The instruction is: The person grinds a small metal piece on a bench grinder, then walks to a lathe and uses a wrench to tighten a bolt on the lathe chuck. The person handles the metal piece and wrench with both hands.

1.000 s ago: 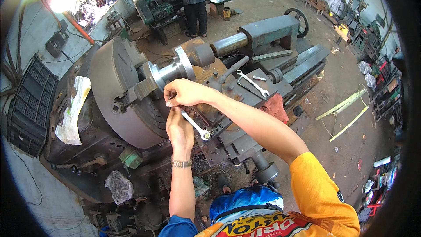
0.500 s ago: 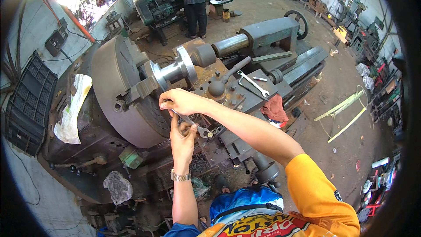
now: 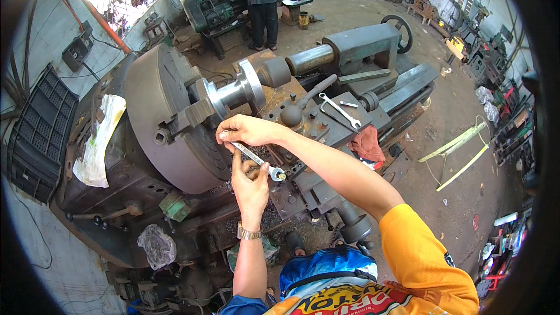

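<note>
A silver combination wrench (image 3: 249, 154) slants between my two hands above the lathe's carriage. Around its upper end, close to the chuck, the fingers of my right hand (image 3: 248, 130) are closed. My left hand (image 3: 249, 185), with a metal watch at the wrist, grips the shank lower down, its thumb near the wrench head. That head meets a small brass-coloured bolt head (image 3: 281, 176) on the tool slide; how fully the jaw seats is hard to make out. Behind the hands, the large lathe chuck (image 3: 157, 116) clamps a shiny flanged metal workpiece (image 3: 236, 94).
On the carriage lie a second wrench (image 3: 339, 109) and a hex key, near the tool-post handle (image 3: 318, 92). A reddish rag (image 3: 367, 144) hangs at its right edge. The tailstock (image 3: 361, 46) stands beyond. A co-worker (image 3: 261, 9) is at another machine at the back.
The wrench has rolled so its flat face shows, and its head has shifted right onto the bolt. My left hand has moved slightly right and up with it; the right hand still grips the upper end.
</note>
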`<action>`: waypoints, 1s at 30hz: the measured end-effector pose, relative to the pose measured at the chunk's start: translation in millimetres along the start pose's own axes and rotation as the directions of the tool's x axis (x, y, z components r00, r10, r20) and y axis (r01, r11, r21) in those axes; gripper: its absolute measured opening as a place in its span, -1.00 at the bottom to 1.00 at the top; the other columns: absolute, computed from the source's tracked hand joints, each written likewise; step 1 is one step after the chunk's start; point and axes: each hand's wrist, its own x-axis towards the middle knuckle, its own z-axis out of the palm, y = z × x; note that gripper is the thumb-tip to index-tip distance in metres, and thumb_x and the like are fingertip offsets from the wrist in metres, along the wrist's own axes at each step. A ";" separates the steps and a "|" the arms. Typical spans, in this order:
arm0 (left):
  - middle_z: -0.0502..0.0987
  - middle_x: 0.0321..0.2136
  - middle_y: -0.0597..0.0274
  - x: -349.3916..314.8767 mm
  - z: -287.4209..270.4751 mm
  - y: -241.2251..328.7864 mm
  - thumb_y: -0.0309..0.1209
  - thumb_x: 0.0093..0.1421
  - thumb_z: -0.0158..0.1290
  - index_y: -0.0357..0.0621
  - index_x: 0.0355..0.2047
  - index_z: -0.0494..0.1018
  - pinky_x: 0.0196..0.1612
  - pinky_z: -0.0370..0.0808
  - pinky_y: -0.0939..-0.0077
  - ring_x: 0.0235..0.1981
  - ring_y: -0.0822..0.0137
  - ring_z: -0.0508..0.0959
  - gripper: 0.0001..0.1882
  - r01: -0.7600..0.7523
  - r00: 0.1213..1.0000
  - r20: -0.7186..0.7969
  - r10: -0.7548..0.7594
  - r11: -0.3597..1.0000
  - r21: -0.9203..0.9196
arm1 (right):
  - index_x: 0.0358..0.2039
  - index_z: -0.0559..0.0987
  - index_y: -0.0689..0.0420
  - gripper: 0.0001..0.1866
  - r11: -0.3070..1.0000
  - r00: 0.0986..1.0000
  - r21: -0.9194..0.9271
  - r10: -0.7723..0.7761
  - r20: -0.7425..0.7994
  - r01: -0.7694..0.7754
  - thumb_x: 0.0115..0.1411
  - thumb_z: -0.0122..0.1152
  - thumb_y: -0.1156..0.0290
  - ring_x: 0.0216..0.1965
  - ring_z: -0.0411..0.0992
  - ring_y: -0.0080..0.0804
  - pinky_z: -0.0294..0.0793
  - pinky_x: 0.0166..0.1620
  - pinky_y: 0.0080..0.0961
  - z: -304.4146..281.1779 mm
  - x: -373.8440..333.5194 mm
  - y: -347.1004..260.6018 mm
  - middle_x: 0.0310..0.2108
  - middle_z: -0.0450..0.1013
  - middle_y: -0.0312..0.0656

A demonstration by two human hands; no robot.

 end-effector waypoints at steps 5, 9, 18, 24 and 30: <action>0.52 -0.44 0.22 -0.8 1.1 1.3 -0.67 0.19 0.18 -0.34 0.41 0.02 -0.35 0.50 0.61 -0.42 0.49 0.57 -0.16 -0.001 1.000 -0.025 0.003 0.998 0.066 | -0.21 0.53 0.22 -0.70 0.993 0.998 0.104 0.058 0.013 -0.059 0.46 0.02 0.22 -0.42 0.37 -0.63 0.36 -0.31 -0.58 -1.0 0.2 5.7 -0.46 0.48 -0.34; 0.52 -0.44 0.21 -0.2 2.3 -0.3 -0.65 0.18 0.20 -0.36 0.38 0.06 -0.36 0.50 0.61 -0.42 0.48 0.57 -0.20 0.006 0.999 -0.041 -0.004 0.998 0.060 | -0.21 0.55 0.24 -0.69 0.990 0.998 0.126 0.062 -0.033 -0.057 0.46 0.01 0.23 -0.43 0.38 -0.60 0.38 -0.30 -0.55 2.3 -0.5 10.4 -0.48 0.49 -0.33; 0.53 -0.35 0.17 -10.2 12.5 -4.3 -0.65 0.21 0.19 -0.29 0.33 0.12 -0.33 0.51 0.62 -0.39 0.49 0.55 -0.28 0.006 0.992 -0.127 -0.005 1.000 0.012 | -0.22 0.52 0.25 -0.70 0.973 0.995 0.226 0.062 -0.083 -0.042 0.47 -0.01 0.25 -0.48 0.29 -0.62 0.34 -0.37 -0.55 11.5 2.1 25.7 -0.51 0.39 -0.40; 0.50 -0.14 0.09 -23.5 13.8 -8.4 -0.69 0.20 0.17 -0.13 0.38 0.03 -0.10 0.51 0.55 -0.18 0.40 0.55 -0.19 0.017 0.996 -0.084 -0.035 0.978 -0.206 | -0.24 0.45 0.22 -0.73 0.912 0.987 0.408 0.032 -0.160 0.036 0.49 -0.05 0.27 -0.57 0.17 -0.64 0.25 -0.51 -0.58 24.7 0.9 28.0 -0.58 0.23 -0.44; 0.52 -0.13 0.01 -38.3 15.6 -11.1 -0.77 0.14 0.17 -0.14 0.36 0.05 -0.02 0.58 0.49 -0.13 0.32 0.59 -0.16 0.034 0.997 -0.058 -0.056 0.946 -0.323 | -0.28 0.43 0.22 -0.71 0.845 0.949 0.533 0.130 -0.289 0.046 0.50 -0.08 0.26 -0.67 0.11 -0.65 0.13 -0.63 -0.61 37.3 -5.3 20.0 -0.61 0.18 -0.43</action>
